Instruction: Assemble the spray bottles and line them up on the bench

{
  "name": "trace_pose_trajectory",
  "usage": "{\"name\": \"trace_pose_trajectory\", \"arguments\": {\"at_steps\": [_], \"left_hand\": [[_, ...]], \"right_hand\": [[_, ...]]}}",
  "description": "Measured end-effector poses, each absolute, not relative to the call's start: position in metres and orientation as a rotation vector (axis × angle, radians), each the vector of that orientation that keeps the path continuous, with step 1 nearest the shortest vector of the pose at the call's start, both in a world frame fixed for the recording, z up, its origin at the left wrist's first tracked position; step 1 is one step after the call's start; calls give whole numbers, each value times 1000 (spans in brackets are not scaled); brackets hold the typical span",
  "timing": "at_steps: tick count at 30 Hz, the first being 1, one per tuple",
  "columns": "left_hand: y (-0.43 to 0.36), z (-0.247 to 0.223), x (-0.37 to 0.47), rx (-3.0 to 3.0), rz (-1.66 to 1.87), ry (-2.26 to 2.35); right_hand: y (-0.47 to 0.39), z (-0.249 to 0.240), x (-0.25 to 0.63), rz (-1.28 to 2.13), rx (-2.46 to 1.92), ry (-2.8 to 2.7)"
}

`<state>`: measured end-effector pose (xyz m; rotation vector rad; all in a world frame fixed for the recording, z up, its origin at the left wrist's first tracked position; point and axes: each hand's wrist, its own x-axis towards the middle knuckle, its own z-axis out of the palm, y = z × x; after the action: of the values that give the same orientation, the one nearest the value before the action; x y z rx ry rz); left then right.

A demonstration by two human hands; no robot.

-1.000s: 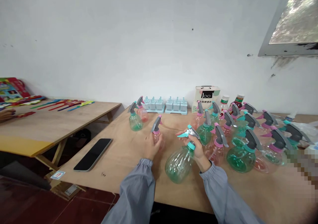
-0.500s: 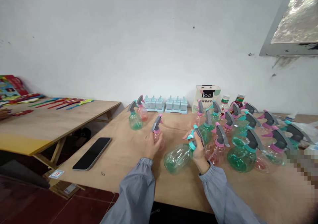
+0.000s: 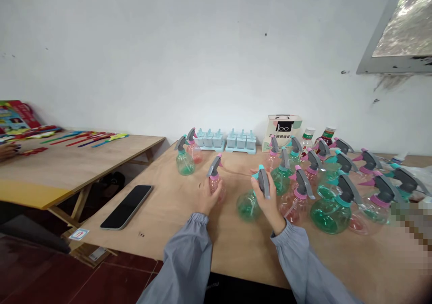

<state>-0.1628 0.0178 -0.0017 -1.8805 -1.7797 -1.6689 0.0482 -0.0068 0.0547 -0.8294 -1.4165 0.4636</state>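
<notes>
My left hand (image 3: 207, 197) is wrapped round a pink spray bottle (image 3: 216, 185) with a grey trigger head, standing upright on the table. My right hand (image 3: 269, 199) grips a green spray bottle (image 3: 247, 206) by its grey and teal head; its round body leans only a little and is close to the tabletop. Whether it touches the table I cannot tell. Right of that hand stands a pink spray bottle (image 3: 294, 203), with a green spray bottle (image 3: 332, 214) beside it and several more behind. Another green spray bottle (image 3: 185, 162) and a pink one (image 3: 194, 150) stand at the back left.
Light blue ice-pop moulds (image 3: 241, 142) and a printed carton (image 3: 281, 131) line the wall. A black phone (image 3: 127, 207) lies at the table's left. On a separate left table (image 3: 84, 160) are coloured strips, and a person's hand (image 3: 8, 150) shows at its edge.
My right hand has brought its green spray bottle from a strong tilt to nearly upright, its body swinging to the right. My left hand stays on the pink spray bottle.
</notes>
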Motion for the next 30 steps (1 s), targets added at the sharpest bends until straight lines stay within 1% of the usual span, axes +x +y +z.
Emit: {"name": "trace_pose_trajectory", "arguments": {"at_steps": [5,7,11,15,21,25,30], "left_hand": [[20,-3,-163,-1857,-1649,-1765],[20,-3,-163,-1843,-1637,-1769],[20,-4,-164,-1839,-1605,-1771],[20,-3,-163,-1846,-1609,-1746],[20,-2,-163,-1811,-1581,-1780],[21,-4,-163,-1841,-1615,-1787],[20,-3,-163,-1833,-1651,-1808]], "right_hand": [[10,38,34,385,-999,-1389],[14,28,29,325,-1000,-1378],[12,1,28,153,-949,-1383],[8,-28,36,75,-1053,-1511],[41,-42,37,161,-1138,-1495],[81,-38,29,224,-1182,-1439],[122,-27,26,344,-1401,-1361]]}}
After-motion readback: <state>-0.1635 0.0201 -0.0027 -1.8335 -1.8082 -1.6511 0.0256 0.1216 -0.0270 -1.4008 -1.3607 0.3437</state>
